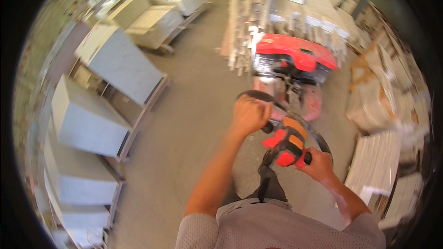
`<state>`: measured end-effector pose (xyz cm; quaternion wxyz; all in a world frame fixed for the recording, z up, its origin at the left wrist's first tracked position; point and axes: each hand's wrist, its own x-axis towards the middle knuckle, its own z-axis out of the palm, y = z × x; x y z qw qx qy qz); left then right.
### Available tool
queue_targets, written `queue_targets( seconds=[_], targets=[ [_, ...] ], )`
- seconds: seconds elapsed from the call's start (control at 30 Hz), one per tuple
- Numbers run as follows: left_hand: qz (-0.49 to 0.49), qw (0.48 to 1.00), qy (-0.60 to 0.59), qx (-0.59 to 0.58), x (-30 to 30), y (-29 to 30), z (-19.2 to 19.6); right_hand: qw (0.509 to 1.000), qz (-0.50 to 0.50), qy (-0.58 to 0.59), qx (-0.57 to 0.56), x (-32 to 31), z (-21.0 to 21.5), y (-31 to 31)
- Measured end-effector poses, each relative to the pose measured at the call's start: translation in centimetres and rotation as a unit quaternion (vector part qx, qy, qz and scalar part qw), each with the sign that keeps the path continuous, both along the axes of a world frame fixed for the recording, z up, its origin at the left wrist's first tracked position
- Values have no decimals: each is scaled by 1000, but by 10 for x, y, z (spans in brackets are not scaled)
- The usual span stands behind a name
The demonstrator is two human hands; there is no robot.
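In front of me stands a red and black electric pallet truck [286, 46]. Its control handle [292, 140], black with orange and red parts, tilts back toward my body. My left hand [249, 114] is wrapped round the left side of the handle loop. On the opposite side, my right hand [317, 164] grips the loop close to a black knob and a red lever. The truck's forks cannot be seen. Right behind its body lies a broad stack of long pale strips or boards [286, 0], blurred.
Along the left, several pale blue-grey slab stacks [124, 64] rest on wooden pallets. Another cream-coloured stack [154, 23] sits farther back. On the right are a plastic-wrapped load [369, 101] and a stack of pale panels [376, 161]. Between them runs a grey concrete floor [184, 87].
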<state>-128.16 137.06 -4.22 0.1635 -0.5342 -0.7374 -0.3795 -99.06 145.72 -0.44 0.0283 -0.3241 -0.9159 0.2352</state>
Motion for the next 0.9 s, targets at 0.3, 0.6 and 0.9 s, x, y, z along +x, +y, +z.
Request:
queue_targets(
  seconds=[0.3, 0.6, 0.9],
  targets=[
    [7, 1000, 18, -15, 2, 8, 29, 997, 69, -18, -33, -3, 16, 36],
    [42, 995, -58, -64, 50, -24, 50, 987, 129, -22, -94, 33, 29, 35],
    [60, 996, -36, -55, 75, -52, 25, 987, 139, 35, -66, 58, 12, 10]
  ],
)
